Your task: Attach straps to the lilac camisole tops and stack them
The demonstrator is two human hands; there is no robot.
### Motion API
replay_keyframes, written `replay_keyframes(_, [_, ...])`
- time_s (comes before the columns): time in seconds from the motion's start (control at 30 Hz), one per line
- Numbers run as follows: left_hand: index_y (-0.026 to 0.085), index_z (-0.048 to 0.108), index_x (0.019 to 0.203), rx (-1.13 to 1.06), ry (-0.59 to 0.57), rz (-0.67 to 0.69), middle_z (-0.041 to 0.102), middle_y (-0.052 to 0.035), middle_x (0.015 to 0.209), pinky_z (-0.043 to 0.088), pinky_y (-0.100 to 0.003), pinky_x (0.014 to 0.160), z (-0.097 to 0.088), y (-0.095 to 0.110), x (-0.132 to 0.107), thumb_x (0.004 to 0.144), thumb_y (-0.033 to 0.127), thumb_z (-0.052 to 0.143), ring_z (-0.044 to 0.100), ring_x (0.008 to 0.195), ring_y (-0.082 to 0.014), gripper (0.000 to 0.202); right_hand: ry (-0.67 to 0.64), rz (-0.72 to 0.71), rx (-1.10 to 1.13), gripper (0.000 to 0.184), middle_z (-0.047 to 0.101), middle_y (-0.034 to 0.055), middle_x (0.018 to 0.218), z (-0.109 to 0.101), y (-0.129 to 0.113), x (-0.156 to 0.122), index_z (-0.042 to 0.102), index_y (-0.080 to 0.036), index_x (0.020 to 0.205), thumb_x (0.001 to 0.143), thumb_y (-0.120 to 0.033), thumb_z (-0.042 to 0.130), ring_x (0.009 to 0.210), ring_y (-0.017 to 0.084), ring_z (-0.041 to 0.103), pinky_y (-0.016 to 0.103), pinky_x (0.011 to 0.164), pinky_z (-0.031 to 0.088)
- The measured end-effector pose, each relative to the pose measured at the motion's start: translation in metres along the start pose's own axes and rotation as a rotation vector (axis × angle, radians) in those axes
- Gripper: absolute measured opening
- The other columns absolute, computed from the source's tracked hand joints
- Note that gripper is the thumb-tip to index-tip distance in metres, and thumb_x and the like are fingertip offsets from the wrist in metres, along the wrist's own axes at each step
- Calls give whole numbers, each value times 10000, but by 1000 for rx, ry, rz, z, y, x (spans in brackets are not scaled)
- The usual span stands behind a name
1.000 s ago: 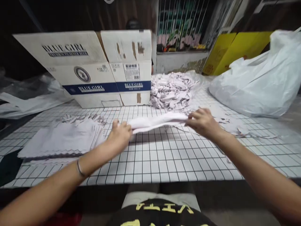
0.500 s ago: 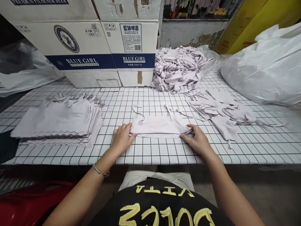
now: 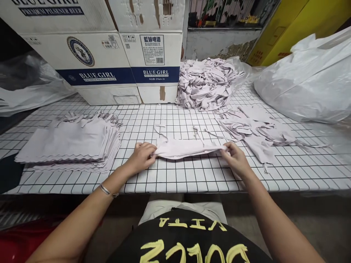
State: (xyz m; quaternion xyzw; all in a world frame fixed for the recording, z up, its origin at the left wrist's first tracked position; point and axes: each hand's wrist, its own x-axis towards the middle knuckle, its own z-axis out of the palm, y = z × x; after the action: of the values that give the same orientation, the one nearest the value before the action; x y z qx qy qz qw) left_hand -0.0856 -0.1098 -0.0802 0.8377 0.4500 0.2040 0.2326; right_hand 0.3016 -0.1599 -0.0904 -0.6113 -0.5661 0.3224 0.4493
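Note:
A pale pinkish-white fabric piece with thin straps is stretched sideways between my hands at the middle of the table. My left hand pinches its left end. At the opposite end, my right hand grips the corner between thumb and fingers. The near edge of the cloth sags a little, and its straps trail on the far side. To the left lies a neat stack of similar fabric pieces with wavy near edges. Loose crumpled pieces lie to the right of my right hand.
A grid-patterned tablecloth covers the table. White beer cartons stand at the back left. Beside them is a big heap of crumpled fabric. A white plastic bag bulges at the right, and another plastic bag sits far left.
Both hands have pulled slightly apart and away from me, drawing the near edge of the fabric taut and lifting it. The view has tilted up slightly.

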Motion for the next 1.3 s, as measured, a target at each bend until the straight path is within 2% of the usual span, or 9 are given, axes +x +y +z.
replay_keyframes(0.1, [181, 570, 832, -583, 167, -274, 630, -29, 823, 446, -349, 758, -2, 10, 29, 836, 403, 555, 577, 777, -186, 223, 83, 216, 342, 323, 634, -16, 747, 7, -15, 28, 520, -240, 901, 771, -488, 681, 675, 157, 607, 279, 628, 514])
replay_keyframes(0.23, [149, 610, 863, -1066, 98, -522, 656, -52, 808, 464, -299, 670, 9, 22, 59, 717, 467, 689, 596, 695, -159, 359, -250, 464, 421, 363, 696, 46, 837, 16, -25, 51, 601, -184, 880, 612, -271, 830, 737, 176, 646, 290, 677, 551])
replay_keyframes(0.33, [140, 587, 798, -1016, 16, -593, 680, -80, 812, 469, -286, 707, 17, 25, 67, 642, 357, 777, 623, 725, -159, 327, -291, 536, 355, 306, 708, 70, 865, 20, -21, 51, 615, -165, 866, 638, -239, 805, 752, 174, 653, 282, 683, 552])
replay_keyframes(0.47, [168, 543, 984, -778, 27, -652, 679, -143, 1036, 496, -366, 749, 18, 29, 72, 825, 562, 546, 660, 866, -238, 424, -200, 499, 273, 430, 698, 48, 988, 19, -13, 48, 559, -217, 1046, 701, -356, 775, 809, 173, 660, 285, 675, 548])
replay_keyframes(0.67, [199, 344, 1441, 90, -119, -121, 497, -191, 1377, 388, -482, 958, 43, 51, 73, 742, 601, 635, 468, 1247, -401, 858, -387, 471, 89, 494, 676, 65, 919, 19, -17, 45, 580, -162, 1057, 653, -331, 808, 841, 209, 653, 300, 697, 539])
replay_keyframes(0.77, [214, 406, 1413, 144, -196, -75, 595, -184, 1219, 417, -469, 833, 52, 57, 80, 831, 387, 554, 569, 1090, -395, 625, -354, 447, 55, 737, 658, 32, 876, 14, -20, 35, 481, -187, 1251, 613, -282, 836, 785, 194, 648, 287, 647, 538])
replay_keyframes(0.87, [215, 639, 1019, 75, -259, -106, 669, -107, 896, 430, -389, 699, 48, 51, 89, 796, 239, 552, 635, 856, -316, 241, -344, 510, 117, 934, 612, -33, 740, 8, -21, 24, 317, -245, 1417, 633, -241, 824, 632, 161, 626, 257, 538, 518])
replay_keyframes(1.07, [167, 530, 783, -397, -251, -333, 627, -56, 672, 462, -263, 537, -5, 29, 134, 863, 161, 495, 598, 548, -143, 88, -200, 545, 492, 729, 577, -51, 674, -4, -45, 81, 343, -295, 1418, 798, -78, 658, 495, 81, 547, 153, 423, 481])
replay_keyframes(1.3, [153, 528, 844, -953, 335, -339, 526, 18, 630, 486, -185, 605, -148, 67, 264, 819, -30, 492, 518, 536, -62, 188, 88, 444, 629, 139, 597, 66, 896, -35, -158, 250, 586, -50, 1028, 889, -66, 590, 636, 25, 570, 89, 544, 515])
